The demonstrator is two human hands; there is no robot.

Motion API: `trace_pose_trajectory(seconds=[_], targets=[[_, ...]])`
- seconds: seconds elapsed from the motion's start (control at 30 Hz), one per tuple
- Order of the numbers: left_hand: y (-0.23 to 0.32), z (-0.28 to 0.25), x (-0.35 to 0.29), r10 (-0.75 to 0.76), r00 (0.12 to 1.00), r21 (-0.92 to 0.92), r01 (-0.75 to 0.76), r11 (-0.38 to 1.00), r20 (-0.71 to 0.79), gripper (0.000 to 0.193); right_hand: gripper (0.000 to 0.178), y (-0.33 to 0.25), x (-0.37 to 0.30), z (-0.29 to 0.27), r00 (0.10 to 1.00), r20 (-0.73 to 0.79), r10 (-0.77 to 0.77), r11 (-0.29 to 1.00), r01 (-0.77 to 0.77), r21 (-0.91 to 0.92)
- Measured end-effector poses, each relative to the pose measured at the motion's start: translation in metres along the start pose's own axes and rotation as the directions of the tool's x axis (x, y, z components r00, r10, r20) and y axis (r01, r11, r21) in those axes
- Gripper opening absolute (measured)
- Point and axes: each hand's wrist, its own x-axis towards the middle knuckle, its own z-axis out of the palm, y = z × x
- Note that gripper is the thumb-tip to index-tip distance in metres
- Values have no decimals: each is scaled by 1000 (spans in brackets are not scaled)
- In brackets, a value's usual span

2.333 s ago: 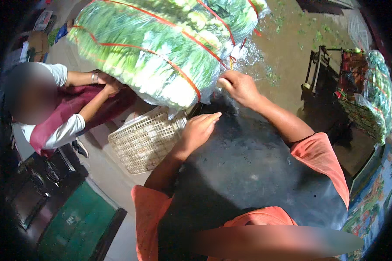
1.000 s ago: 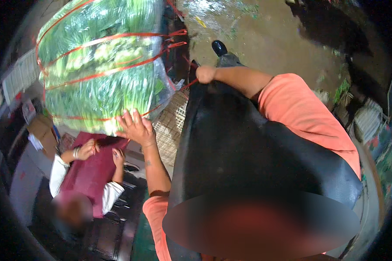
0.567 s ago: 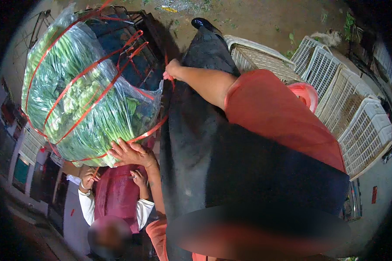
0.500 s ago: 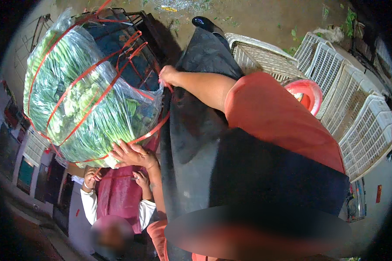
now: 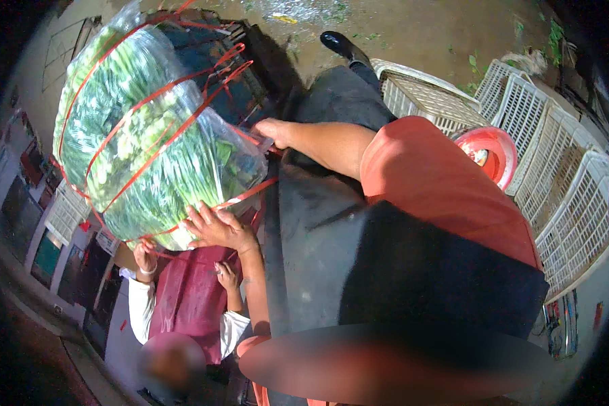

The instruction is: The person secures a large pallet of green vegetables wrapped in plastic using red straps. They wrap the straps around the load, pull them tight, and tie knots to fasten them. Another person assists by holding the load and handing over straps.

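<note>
- Head view: the vegetable bundle (image 5: 166, 179) is at upper left, tilted, green leaves and pale stems packed in a clear plastic wrap crossed by red straps (image 5: 176, 137); its far side and underside are hidden.
- The left hand (image 5: 218, 227) lies against its near lower edge, fingers spread on the plastic.
- The right hand (image 5: 272, 132) is at its right corner, fingers perhaps curled over plastic or strap; I cannot tell whether it pinches either.
- Behind the bundle shows a dark blue surface (image 5: 199, 53), largely covered; whether it bears the bundle cannot be seen.
- Below the bundle, a co-worker in a maroon apron (image 5: 191, 291) has one hand (image 5: 145, 257) at its lower edge, the fingertips hard to make out.
- At right, a red basin (image 5: 509, 150) holds something pale, too small to identify, and is partly cut off by the orange sleeve (image 5: 440, 176).
- White slatted crates (image 5: 575, 227) stand in a row beyond, their contents unclear.
</note>
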Motion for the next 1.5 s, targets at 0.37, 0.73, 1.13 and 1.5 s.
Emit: trace_pose_trajectory(seconds=[0.37, 0.73, 1.13, 1.5], targets=[[-2, 7, 7, 51, 998, -54, -54, 997, -47, 45, 18, 3, 16, -7, 625, 116, -772, -37, 138, -990], [1, 5, 6, 31, 999, -52, -34, 998, -45, 47, 26, -49, -110, -13, 881, 376, -287, 917, 366, -158], [0, 0, 5, 19, 999, -53, -21, 998, -48, 44, 17, -69, -235, -18, 844, 269, -464, 878, 477, 18], [2, -9, 4, -74, 997, -83, 75, 994, 6, 41, 38, -101, -187, 6, 754, 305, -582, -473, -9, -881]])
